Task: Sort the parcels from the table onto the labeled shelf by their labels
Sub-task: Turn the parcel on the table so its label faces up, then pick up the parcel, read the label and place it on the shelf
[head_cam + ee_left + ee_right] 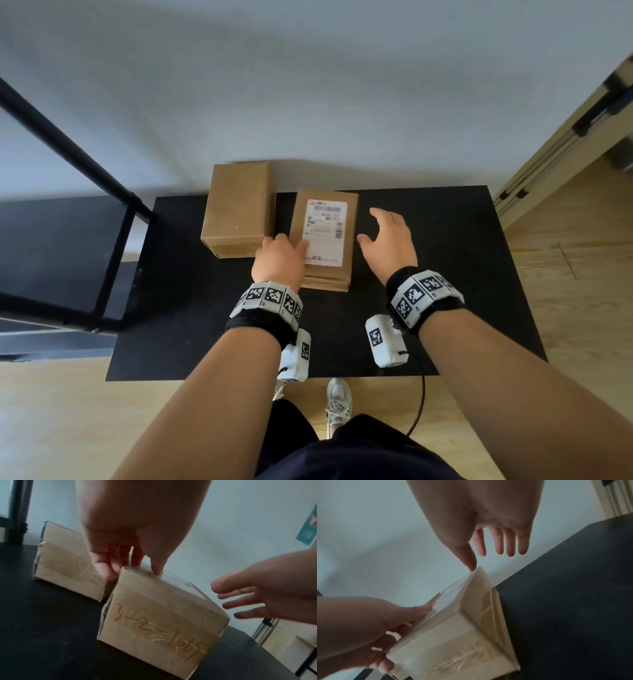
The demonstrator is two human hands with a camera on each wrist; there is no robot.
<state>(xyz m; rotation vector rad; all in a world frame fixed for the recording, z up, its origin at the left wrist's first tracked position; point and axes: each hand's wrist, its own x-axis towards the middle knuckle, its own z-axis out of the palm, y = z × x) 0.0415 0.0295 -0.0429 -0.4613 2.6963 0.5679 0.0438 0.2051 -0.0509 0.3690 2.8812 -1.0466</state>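
Two brown cardboard parcels stand side by side at the back of the black table (445, 274). The left parcel (236, 209) shows a plain top. The right parcel (329, 274) carries a white shipping label on top and, in the left wrist view, orange handwriting "3-2-1069" on its near face (157, 626). My left hand (291, 245) grips this parcel's left edge, with the thumb on top (157, 570) and the fingers down in the gap between the parcels. My right hand (371, 224) hovers open just right of it, fingers straight (498, 545), not touching.
A black metal shelf frame (116, 246) stands against the table's left side. A light wooden unit with metal rails (565, 137) is at the right. A white wall lies behind the table, wood floor around it. The table's right half (462, 240) is bare.
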